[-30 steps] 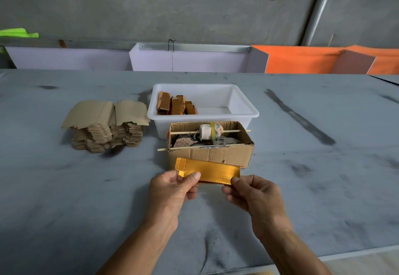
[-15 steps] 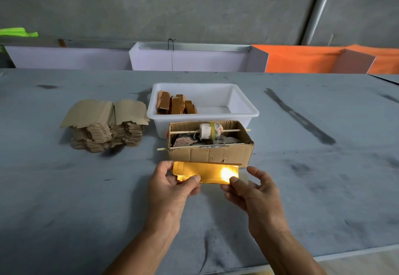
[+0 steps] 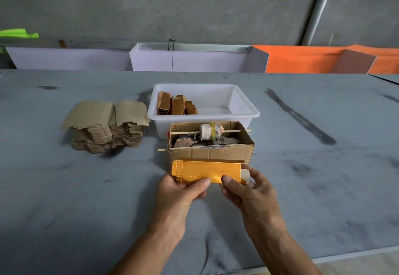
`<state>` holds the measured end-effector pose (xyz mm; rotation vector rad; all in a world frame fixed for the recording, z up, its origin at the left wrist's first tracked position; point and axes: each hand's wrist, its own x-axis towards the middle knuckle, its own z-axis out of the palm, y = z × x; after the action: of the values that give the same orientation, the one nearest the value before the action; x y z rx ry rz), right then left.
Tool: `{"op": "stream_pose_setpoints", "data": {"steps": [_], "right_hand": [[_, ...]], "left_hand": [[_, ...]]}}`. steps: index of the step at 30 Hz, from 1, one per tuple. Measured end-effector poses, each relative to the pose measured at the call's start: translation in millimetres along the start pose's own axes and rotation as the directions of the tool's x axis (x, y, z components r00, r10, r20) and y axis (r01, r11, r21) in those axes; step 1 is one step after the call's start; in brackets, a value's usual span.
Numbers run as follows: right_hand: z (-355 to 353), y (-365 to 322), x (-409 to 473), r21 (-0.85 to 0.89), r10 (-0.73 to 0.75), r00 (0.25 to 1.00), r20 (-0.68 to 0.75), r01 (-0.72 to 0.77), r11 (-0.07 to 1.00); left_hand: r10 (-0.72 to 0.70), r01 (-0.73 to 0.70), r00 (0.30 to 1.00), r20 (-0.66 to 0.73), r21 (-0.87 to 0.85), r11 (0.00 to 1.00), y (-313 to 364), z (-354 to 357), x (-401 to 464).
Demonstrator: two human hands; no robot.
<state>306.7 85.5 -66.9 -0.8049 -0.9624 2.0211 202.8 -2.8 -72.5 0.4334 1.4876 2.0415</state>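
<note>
**Q:** Hands, status?
**A:** I log both as grasping. The left hand [image 3: 179,190] pinches the lower left edge of the flat gold carton [image 3: 206,170], thumb on its face. The right hand [image 3: 248,190] pinches the lower right edge, with fingers behind the pale end flap.

**Q:** Where is the carton?
**A:** I see it held level between the two hands, above the surface [image 3: 323,188]. It is just in front of the open cardboard box [image 3: 226,153], and I cannot tell whether they touch.

**Q:** Anything else?
**A:** Beyond the box is a white tub [image 3: 216,96] with folded gold pieces [image 3: 174,105] at its left end. Far left of the left hand is a stack of brown card blanks [image 3: 103,132].
</note>
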Motion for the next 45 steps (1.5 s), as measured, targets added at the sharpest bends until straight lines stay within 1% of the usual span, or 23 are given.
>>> {"op": "stream_pose_setpoints", "data": {"steps": [5, 8, 14, 18, 23, 25, 27, 31, 34, 36, 40, 45], "right_hand": [[-4.5, 1.8, -0.2, -0.093, -0.002, 1.0, 0.016, 0.003, 0.996], [-7.9, 3.2, -0.8, -0.164, 0.033, 0.999, 0.038, -0.027, 0.986], [-13.5, 1.5, 0.0, -0.234, 0.117, 0.983, 0.144, -0.081, 0.969], [-14.6, -0.3, 2.1, -0.196, 0.126, 0.976, 0.179, -0.09, 0.976], [-17.3, 1.4, 3.6, -0.132, 0.1, 0.976, 0.193, -0.075, 0.988], [-17.7, 2.8, 4.3, -0.12, 0.074, 0.977, 0.2, -0.051, 0.991], [-18.6, 4.6, 5.8, -0.126, 0.019, 0.981, 0.195, 0.006, 0.992], [-20.0, 7.7, 5.5, -0.198, -0.141, 0.971, 0.194, 0.179, 0.964], [-20.0, 9.1, 3.3, -0.271, -0.229, 0.944, 0.237, 0.291, 0.918], [-21.7, 10.5, 4.0, -0.337, -0.265, 0.928, 0.261, 0.345, 0.876], [-26.2, 12.0, 4.7, -0.413, -0.275, 0.91, 0.31, 0.389, 0.823], [-27.4, 9.5, 1.1, -0.421, -0.237, 0.908, 0.347, 0.377, 0.825]], "left_hand": [[0.058, -0.056, 0.998, -0.016, 0.112, 0.992, -2.1, -3.6, 1.7], [0.059, -0.059, 0.998, 0.005, 0.127, 0.99, -4.1, -7.0, 3.5], [0.054, -0.059, 0.998, 0.036, 0.152, 0.987, -7.3, -16.4, 9.4], [0.076, -0.091, 0.991, 0.112, 0.137, 0.986, -5.2, -19.9, 10.8], [0.059, -0.075, 0.989, 0.133, 0.118, 0.99, -4.2, -17.5, 9.3], [0.025, -0.034, 0.993, 0.117, 0.071, 0.997, -4.9, -15.1, 8.9], [-0.019, 0.021, 0.993, 0.117, -0.016, 1.0, -5.0, -12.8, 8.9], [-0.11, 0.137, 0.986, 0.128, -0.221, 0.966, -3.1, -8.0, 7.6], [-0.174, 0.202, 0.978, 0.116, -0.301, 0.932, -2.5, -5.5, 7.4], [-0.197, 0.226, 0.973, 0.121, -0.318, 0.921, -3.3, -5.5, 8.1], [-0.2, 0.226, 0.973, 0.115, -0.307, 0.924, -6.1, -11.2, 9.7], [-0.166, 0.192, 0.98, 0.114, -0.283, 0.94, -8.7, -14.4, 12.0]]}}
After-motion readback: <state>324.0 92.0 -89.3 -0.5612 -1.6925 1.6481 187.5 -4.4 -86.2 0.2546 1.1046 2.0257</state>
